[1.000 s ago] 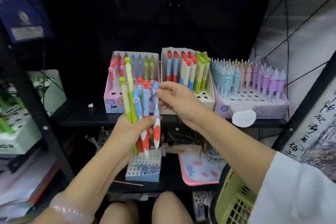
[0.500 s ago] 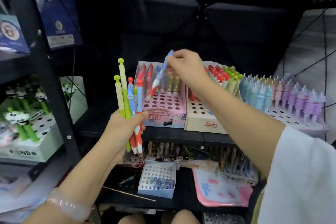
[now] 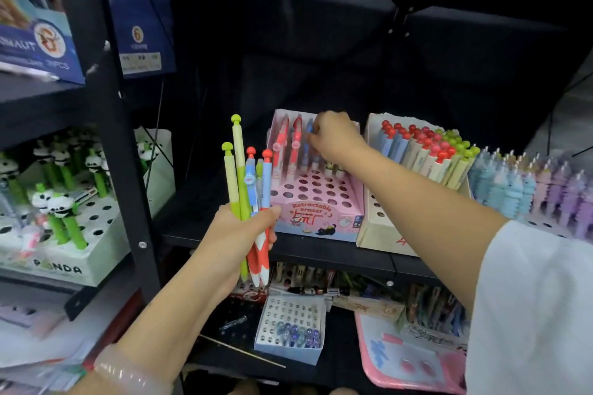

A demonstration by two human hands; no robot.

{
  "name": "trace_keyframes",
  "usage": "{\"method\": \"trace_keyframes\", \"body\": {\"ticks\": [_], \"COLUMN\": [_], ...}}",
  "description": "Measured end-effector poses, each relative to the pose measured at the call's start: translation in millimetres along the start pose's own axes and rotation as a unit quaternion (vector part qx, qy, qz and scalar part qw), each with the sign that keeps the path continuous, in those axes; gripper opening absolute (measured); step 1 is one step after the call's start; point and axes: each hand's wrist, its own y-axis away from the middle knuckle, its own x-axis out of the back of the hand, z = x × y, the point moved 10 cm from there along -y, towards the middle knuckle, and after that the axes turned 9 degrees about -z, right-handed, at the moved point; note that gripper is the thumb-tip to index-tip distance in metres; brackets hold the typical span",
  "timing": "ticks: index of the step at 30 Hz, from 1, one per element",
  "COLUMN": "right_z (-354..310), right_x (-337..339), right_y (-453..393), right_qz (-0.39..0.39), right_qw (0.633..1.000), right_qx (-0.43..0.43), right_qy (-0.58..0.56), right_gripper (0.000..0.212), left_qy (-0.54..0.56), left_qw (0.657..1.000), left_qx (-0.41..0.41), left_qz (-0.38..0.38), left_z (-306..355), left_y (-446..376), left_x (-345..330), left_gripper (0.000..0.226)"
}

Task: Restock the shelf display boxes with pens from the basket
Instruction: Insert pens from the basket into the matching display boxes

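While the left hand (image 3: 239, 236) clasps the spare pens (image 3: 248, 176) upright, ready for picking,
the right hand (image 3: 333, 138) pinches a blue pen (image 3: 308, 141) into the pink display box's (image 3: 316, 218) back row.

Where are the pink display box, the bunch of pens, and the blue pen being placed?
pink display box (image 3: 316, 192), head view, holed top.
bunch of pens (image 3: 247, 183), head view, barrels.
blue pen (image 3: 308, 131), head view, upper barrel.

On the black metal shelf (image 3: 321, 250), the pink perforated cardboard display box (image 3: 317, 199) stands at 9 o'clock of the cream cardboard display box (image 3: 378, 228), touching it. The right hand (image 3: 337, 138) sits over the pink box's back row at 12 o'clock, while the left hand (image 3: 237, 234), at 7 o'clock before the box, holds an upright bunch of mushroom-capped plastic pens (image 3: 250, 189).
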Motion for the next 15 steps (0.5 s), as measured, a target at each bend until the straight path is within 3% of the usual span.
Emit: {"method": "trace_keyframes", "body": {"ticks": [3,5,6,11,13,15], "right_z": [-2,-8,-13,-42,-43,-38], "right_x": [19,34,34,-17,-21,-13], "right_y": [13,37,49,89,94,96], "right_qz": [0.060,0.128,0.123,-0.104,-0.123,-0.093], "right_qw": [0.998,0.981,0.969,0.912,0.892,0.898], "right_qx": [-0.003,0.043,0.069,0.111,0.113,0.110], "right_qy": [-0.022,-0.138,-0.201,-0.381,-0.420,-0.416], "right_gripper": [0.017,0.016,0.019,0.018,0.015,0.013], "left_qy": [0.012,0.017,0.017,0.025,0.034,0.053], "left_qw": [1.000,1.000,1.000,1.000,0.999,0.998], "left_qx": [0.002,0.000,-0.002,-0.012,-0.016,-0.018], "left_qz": [0.004,0.004,0.003,-0.007,-0.010,-0.010], "left_z": [-2,-3,-2,0,1,3], "left_y": [-1,-1,0,0,2,3], "left_x": [0,-2,-3,-16,-23,-26], "left_gripper": [0.018,0.018,0.017,0.011,0.008,0.006]}}
